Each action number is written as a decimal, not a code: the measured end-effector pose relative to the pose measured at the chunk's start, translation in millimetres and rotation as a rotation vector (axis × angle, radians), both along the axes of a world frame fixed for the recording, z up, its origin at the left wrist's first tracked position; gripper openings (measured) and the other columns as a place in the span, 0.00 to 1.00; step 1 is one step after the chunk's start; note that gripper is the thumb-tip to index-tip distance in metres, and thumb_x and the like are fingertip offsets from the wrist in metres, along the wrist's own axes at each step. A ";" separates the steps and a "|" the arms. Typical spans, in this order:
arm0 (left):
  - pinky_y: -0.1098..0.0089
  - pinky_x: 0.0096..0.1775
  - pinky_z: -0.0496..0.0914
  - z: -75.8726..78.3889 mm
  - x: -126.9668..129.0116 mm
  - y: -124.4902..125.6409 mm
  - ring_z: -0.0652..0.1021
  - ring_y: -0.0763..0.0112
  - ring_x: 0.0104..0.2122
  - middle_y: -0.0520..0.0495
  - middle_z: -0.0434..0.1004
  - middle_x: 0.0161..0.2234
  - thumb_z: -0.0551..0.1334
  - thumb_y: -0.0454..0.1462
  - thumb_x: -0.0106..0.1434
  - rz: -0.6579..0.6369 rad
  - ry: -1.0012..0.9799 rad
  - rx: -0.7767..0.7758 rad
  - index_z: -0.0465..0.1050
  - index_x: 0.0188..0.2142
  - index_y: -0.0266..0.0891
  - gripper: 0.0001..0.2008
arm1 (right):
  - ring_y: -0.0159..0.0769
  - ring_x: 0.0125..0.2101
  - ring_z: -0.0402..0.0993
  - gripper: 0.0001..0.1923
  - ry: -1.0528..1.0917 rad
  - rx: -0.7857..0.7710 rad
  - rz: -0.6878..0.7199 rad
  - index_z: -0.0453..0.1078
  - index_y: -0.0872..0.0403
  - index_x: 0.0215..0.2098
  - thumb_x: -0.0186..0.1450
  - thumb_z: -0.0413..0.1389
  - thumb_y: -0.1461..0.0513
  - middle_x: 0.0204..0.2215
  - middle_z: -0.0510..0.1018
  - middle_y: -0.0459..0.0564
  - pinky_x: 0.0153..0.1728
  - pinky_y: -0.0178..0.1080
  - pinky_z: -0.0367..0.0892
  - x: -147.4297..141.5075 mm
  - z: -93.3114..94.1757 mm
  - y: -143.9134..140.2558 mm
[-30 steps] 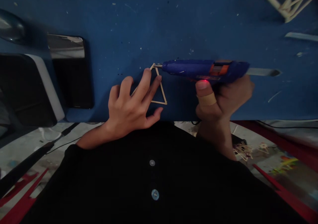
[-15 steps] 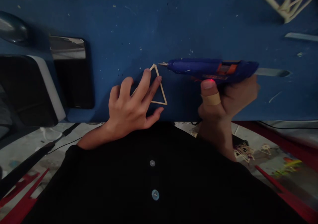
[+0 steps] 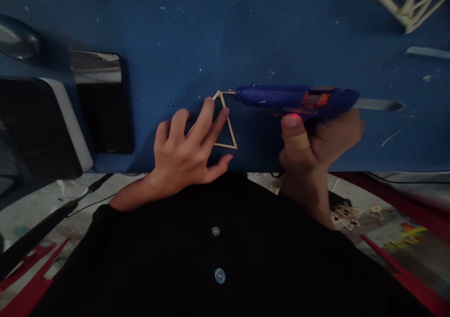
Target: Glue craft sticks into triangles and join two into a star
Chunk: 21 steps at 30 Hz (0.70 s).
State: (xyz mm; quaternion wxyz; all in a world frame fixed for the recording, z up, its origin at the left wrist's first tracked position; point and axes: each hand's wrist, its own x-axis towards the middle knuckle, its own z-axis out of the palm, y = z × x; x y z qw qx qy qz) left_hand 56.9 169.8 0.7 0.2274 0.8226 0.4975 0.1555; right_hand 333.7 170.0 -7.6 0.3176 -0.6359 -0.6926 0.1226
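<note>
A small triangle of thin wooden sticks (image 3: 230, 132) lies flat on the blue tabletop. My left hand (image 3: 186, 148) rests over its left part with the fingers spread, two fingertips pressing on the sticks near the top corner. Part of the triangle is hidden under that hand. In my right hand (image 3: 312, 143) is a blue glue gun (image 3: 274, 96), held on its side with a red light glowing by the thumb. The gun's metal nozzle touches or nearly touches the triangle's top corner. A clear glue stick (image 3: 374, 104) sticks out of its back end. A tan band wraps my right thumb.
To the left lie a black phone (image 3: 101, 106), a dark device with a white edge (image 3: 38, 129) and a dark computer mouse (image 3: 17, 40). A stick frame (image 3: 404, 14) stands at the far right, near another glue stick (image 3: 427, 52). Stick pieces (image 3: 346, 215) lie below the table.
My right hand has moved the glue gun slightly left, bringing its nozzle to the triangle's top corner. My left hand and the triangle have stayed in place.
</note>
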 end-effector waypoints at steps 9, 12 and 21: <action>0.47 0.52 0.72 -4.3 0.8 -1.5 0.79 0.37 0.57 0.43 0.75 0.72 0.63 0.64 0.70 0.017 -0.072 0.058 0.66 0.76 0.53 0.41 | 0.51 0.48 0.83 0.32 0.005 -0.100 -0.016 0.74 0.46 0.60 0.77 0.48 0.34 0.53 0.81 0.53 0.50 0.55 0.79 -5.0 4.6 1.7; 0.47 0.51 0.73 -4.0 1.8 -2.5 0.80 0.37 0.58 0.46 0.75 0.72 0.64 0.63 0.70 0.030 -0.054 0.100 0.67 0.76 0.57 0.39 | 0.51 0.46 0.83 0.28 -0.017 -0.059 0.020 0.74 0.42 0.60 0.77 0.50 0.36 0.54 0.83 0.50 0.45 0.53 0.79 -4.2 8.0 0.7; 0.50 0.52 0.72 -5.5 0.2 -0.6 0.79 0.39 0.58 0.44 0.75 0.72 0.64 0.59 0.72 0.024 -0.073 0.058 0.66 0.76 0.52 0.38 | 0.47 0.46 0.81 0.27 0.019 0.152 -0.010 0.76 0.47 0.59 0.78 0.52 0.40 0.46 0.80 0.50 0.51 0.54 0.78 3.2 -6.1 -0.3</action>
